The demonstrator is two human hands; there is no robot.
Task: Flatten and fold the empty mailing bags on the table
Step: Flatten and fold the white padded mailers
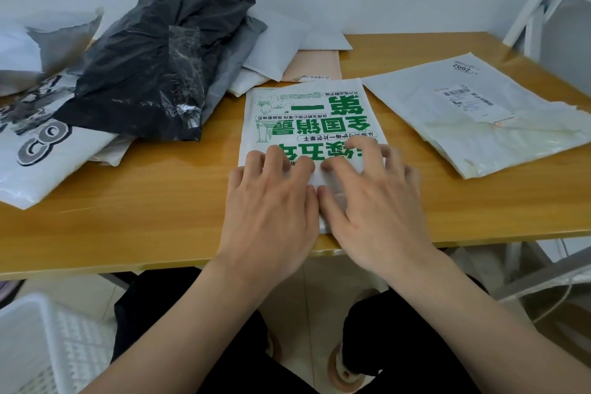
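Note:
A white mailing bag with green print (307, 112) lies flat on the wooden table (160, 201), its near end toward me. My left hand (271, 201) and my right hand (371, 198) rest side by side on that near end, fingers spread and pressing down on the bag. Their fingertips cover part of the green lettering. A flattened white bag with a shipping label (473, 118) lies to the right.
A heap of crumpled bags fills the back left: a black bag (153, 57), grey and white ones (275, 45), and a white bag with black print (41, 150). A white basket (48, 345) stands on the floor at lower left. A white rack (550, 3) rises at the right.

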